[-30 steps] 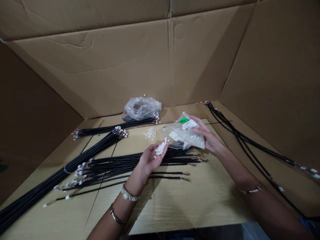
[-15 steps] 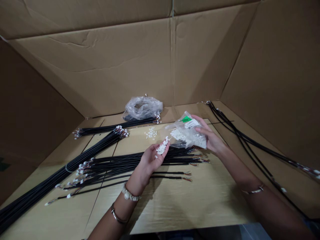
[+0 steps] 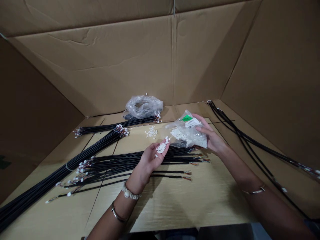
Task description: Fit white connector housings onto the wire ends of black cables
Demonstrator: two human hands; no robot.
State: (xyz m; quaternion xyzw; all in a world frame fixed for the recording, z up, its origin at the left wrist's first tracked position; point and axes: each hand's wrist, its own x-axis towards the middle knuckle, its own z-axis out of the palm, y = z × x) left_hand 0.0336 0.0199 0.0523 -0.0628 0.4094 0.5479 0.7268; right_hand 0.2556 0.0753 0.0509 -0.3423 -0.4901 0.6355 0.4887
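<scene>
Right fingers (image 3: 205, 130) clamp bag (image 3: 188, 136) | left fingers (image 3: 150, 149) loosely cup pieces (image 3: 161, 147) | cables (image 3: 117, 162) beneath, plastic (image 3: 150, 110) beyond

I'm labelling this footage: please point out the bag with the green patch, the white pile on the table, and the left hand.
Bag (image 3: 188, 134), head view: middle of its clear plastic front.
White pile (image 3: 151, 132), head view: middle of the scattered pieces.
Left hand (image 3: 151, 158), head view: middle of the palm.

Cardbd walls (image 3: 112, 76) back, L & R; pale tabletop (image 3: 220, 193); dim light, diag. shadow (image 3: 225, 60) on back wall.
</scene>
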